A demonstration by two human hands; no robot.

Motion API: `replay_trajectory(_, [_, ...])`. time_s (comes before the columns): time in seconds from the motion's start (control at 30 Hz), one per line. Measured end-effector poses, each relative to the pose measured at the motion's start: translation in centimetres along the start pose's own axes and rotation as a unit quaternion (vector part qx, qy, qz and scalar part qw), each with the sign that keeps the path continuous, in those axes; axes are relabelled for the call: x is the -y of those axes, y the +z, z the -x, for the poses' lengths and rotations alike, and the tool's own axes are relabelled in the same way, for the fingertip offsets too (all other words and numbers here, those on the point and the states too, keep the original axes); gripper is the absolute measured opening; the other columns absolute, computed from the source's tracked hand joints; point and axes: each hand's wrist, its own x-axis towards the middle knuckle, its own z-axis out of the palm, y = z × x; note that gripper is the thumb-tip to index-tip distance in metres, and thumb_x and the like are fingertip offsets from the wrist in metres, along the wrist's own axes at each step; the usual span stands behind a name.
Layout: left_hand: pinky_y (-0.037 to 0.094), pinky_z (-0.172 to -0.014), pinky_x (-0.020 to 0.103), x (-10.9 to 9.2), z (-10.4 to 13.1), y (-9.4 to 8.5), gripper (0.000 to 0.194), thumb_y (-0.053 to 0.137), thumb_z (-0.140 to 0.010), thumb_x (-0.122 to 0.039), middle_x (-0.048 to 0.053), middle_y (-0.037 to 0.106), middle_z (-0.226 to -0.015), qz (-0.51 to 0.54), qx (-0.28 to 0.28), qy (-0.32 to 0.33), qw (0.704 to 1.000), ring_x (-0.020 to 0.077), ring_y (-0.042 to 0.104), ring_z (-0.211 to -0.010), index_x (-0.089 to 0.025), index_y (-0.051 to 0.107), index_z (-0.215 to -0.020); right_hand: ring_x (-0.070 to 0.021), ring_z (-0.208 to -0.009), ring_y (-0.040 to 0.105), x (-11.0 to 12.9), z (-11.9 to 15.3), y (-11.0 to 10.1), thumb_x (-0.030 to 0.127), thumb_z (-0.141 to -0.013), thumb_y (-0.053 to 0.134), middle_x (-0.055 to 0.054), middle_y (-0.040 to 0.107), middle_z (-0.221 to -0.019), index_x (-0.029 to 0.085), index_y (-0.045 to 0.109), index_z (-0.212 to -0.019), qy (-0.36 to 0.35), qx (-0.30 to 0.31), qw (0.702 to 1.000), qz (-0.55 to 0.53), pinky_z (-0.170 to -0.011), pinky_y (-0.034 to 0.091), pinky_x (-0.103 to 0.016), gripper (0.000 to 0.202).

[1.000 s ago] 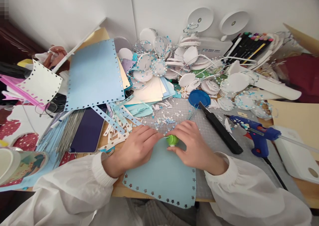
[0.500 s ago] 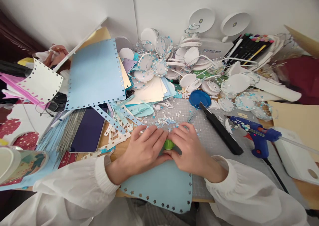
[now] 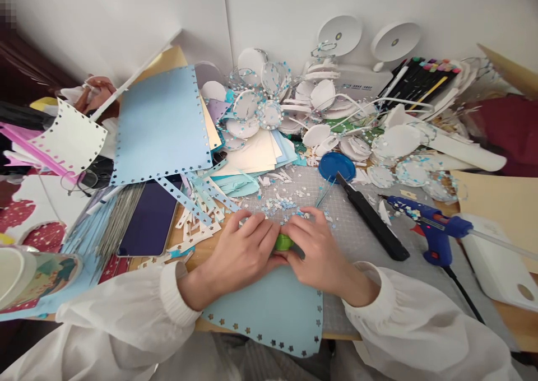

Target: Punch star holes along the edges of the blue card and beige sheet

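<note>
Both hands meet at the front of the grey cutting mat around a small green punch (image 3: 284, 242), which is mostly covered by the fingers. My left hand (image 3: 246, 246) is closed on its left side, and my right hand (image 3: 313, 249) grips it from the right. A light blue sheet (image 3: 273, 314) with flower-shaped holes along its edges lies under the hands and hangs past the table edge. Small blue and white paper bits (image 3: 279, 204) are scattered just beyond the fingertips.
A black utility knife (image 3: 374, 221) and blue glue gun (image 3: 432, 224) lie on the right. A blue lid (image 3: 337, 167) sits behind. On the left are a phone (image 3: 147, 218), wires and a cup (image 3: 37, 274). Paper and white discs (image 3: 323, 94) crowd the back.
The lower part of the blue sheet has shifted slightly left and up. The right hand's fingers have moved slightly, with the thumb less exposed. Both hands remain around the green punch.
</note>
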Motion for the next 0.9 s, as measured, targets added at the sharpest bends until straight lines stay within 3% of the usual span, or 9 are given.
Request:
replay_trajectory(0.13, [0.034,-0.070,0.037,0.3,0.2,0.2,0.051,0.047,-0.091,-0.054,0.005,0.063,-0.079,0.008,0.042,-0.007,0.999,0.0214,0.052,-0.075,-0.009,0.056,-0.112,-0.0193,-0.077,0.052,-0.2,-0.2,-0.8,0.019,-0.079,0.058,-0.003,0.054,-0.076,0.016,0.054,-0.084,0.006,0.031,0.999,-0.014,-0.094,0.033,-0.046,0.006])
replay_trajectory(0.23, [0.032,-0.065,0.036,0.5,0.4,0.2,0.052,0.046,-0.089,-0.058,0.005,0.063,-0.078,0.014,0.037,-0.013,0.999,0.0216,0.051,-0.072,-0.010,0.057,-0.107,-0.0209,-0.080,0.051,-0.3,-0.2,-1.3,0.021,-0.078,0.061,-0.004,0.056,-0.080,0.017,0.056,-0.089,0.016,0.053,0.998,-0.031,-0.092,0.033,-0.046,0.012])
replay_trajectory(0.4, [0.031,-0.064,0.035,0.7,0.3,-0.1,0.049,0.050,-0.087,-0.059,0.005,0.064,-0.079,0.019,0.009,-0.023,1.000,0.0212,0.052,-0.073,-0.012,0.059,-0.101,-0.0225,-0.085,0.050,-0.6,-0.1,-1.6,0.016,-0.077,0.062,-0.005,0.058,-0.084,0.017,0.057,-0.094,0.022,0.061,0.997,-0.049,-0.088,0.034,-0.043,0.018])
replay_trajectory(0.6, [0.031,-0.069,0.036,0.2,0.2,-0.3,0.044,0.051,-0.088,-0.055,0.005,0.063,-0.078,0.003,-0.002,-0.018,1.000,0.0206,0.050,-0.075,-0.014,0.060,-0.101,-0.0194,-0.077,0.049,-0.2,-0.1,-1.4,0.017,-0.078,0.059,-0.003,0.054,-0.077,0.017,0.056,-0.085,0.010,0.049,0.998,-0.027,-0.090,0.033,-0.044,0.008])
replay_trajectory(0.9, [0.031,-0.071,0.038,0.0,0.1,-0.2,0.038,0.049,-0.091,-0.048,0.006,0.058,-0.074,0.027,0.031,0.030,0.999,0.0212,0.044,-0.074,-0.014,0.061,-0.079,-0.0182,-0.073,0.049,0.5,0.0,-0.8,0.014,-0.075,0.054,0.000,0.050,-0.070,0.019,0.053,-0.075,0.002,0.051,0.998,-0.025,-0.101,0.030,-0.049,0.006])
